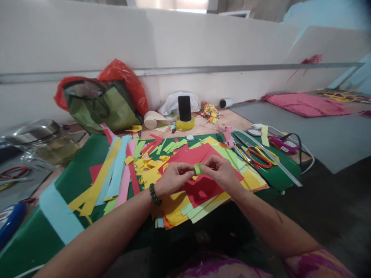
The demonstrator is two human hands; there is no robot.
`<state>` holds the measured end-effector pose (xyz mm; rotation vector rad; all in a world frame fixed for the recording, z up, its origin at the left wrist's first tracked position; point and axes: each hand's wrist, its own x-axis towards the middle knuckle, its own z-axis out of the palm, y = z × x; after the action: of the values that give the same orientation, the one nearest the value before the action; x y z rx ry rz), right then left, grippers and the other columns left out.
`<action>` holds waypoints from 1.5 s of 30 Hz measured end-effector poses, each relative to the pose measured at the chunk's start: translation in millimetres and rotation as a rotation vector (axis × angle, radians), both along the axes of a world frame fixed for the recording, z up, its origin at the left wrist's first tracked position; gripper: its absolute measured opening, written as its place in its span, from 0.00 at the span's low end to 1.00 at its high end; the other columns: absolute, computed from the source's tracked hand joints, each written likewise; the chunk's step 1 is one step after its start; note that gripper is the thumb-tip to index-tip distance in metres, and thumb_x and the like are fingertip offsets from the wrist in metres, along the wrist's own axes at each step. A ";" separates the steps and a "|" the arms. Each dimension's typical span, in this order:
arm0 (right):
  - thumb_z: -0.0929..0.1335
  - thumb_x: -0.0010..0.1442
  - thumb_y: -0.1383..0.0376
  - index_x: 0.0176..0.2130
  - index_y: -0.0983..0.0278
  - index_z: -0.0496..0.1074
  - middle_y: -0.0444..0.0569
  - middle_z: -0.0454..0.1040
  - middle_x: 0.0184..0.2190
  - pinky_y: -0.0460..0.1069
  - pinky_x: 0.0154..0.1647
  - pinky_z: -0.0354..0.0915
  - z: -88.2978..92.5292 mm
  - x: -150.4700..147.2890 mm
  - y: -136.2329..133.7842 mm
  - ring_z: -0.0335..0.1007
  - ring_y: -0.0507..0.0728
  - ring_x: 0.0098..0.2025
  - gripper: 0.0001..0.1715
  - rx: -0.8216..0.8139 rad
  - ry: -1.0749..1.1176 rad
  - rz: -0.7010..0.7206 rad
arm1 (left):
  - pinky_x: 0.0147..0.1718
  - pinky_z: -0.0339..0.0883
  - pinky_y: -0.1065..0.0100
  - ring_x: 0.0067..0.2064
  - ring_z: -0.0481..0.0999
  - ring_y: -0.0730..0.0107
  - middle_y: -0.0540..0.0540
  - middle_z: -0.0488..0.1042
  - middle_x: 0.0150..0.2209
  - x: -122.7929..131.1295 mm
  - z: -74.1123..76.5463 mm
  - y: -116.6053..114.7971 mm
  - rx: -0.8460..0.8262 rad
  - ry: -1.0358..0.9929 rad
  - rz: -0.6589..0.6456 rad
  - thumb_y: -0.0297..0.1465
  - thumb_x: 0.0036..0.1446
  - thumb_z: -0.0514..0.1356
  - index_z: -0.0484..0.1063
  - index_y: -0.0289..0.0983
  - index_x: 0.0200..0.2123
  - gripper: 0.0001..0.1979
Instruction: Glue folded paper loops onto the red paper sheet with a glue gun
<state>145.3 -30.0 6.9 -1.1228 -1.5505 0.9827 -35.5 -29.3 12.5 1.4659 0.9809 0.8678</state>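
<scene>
1. My left hand [174, 177] is closed narrow: thumb and forefinger pinch one end of a small green paper strip [198, 168].
2. My right hand [222, 172] is closed the same way and pinches the other end of the strip. The two sets of fingertips nearly meet around it.
3. The strip is curled into a short loop between the hands. It is held just above the paper pile and touches nothing but my fingers.
4. A dark green bead bracelet [154, 194] sits on my left wrist.
5. Directly under the hands lies a red paper sheet [199, 154], on top of a loose stack of yellow and pale green sheets.
6. Just left of my left hand is a heap of curled yellow scraps [147, 170]. Farther left, long strips [116, 170] in yellow, light blue and pink fan out over the green mat [87, 154].
7. To my right, near but apart from the hand, red-handled scissors [259, 156] lie on the mat among other tools I cannot make out.
8. At the back of the table a black phone [184, 108] stands upright on a yellow tape roll [185, 123].
9. Back left, a red plastic bag [121, 75] leans on the wall behind a green bag [98, 104].
</scene>
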 end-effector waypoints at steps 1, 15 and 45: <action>0.71 0.49 0.57 0.22 0.62 0.66 0.41 0.67 0.19 0.46 0.23 0.60 -0.3 0.1 -0.1 0.61 0.50 0.22 0.15 0.007 -0.004 0.000 | 0.30 0.69 0.72 0.28 0.75 0.71 0.48 0.75 0.24 0.2 0.9 -0.4 -0.019 -0.011 0.012 0.33 0.47 0.66 0.75 0.34 0.26 0.07; 0.69 0.51 0.56 0.23 0.61 0.65 0.43 0.69 0.21 0.47 0.23 0.62 -5.7 -6.5 -6.2 0.64 0.51 0.23 0.14 0.024 -0.065 0.023 | 0.28 0.67 0.73 0.28 0.71 0.74 0.49 0.73 0.26 1.0 1.0 -0.1 0.033 -0.016 0.053 0.35 0.47 0.66 0.71 0.34 0.28 0.11; 0.71 0.52 0.59 0.35 0.61 0.63 0.43 0.71 0.26 0.48 0.31 0.71 -10.8 -9.9 -7.9 0.71 0.53 0.29 0.14 0.133 0.043 -0.062 | 0.24 0.60 0.75 0.25 0.68 0.77 0.52 0.70 0.26 3.7 -0.9 -2.1 -0.013 0.031 -0.013 0.36 0.47 0.66 0.68 0.35 0.31 0.13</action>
<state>135.4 -37.9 -4.0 -1.0440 -1.5144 0.8442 -31.8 -31.4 11.7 1.4772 0.9969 0.8296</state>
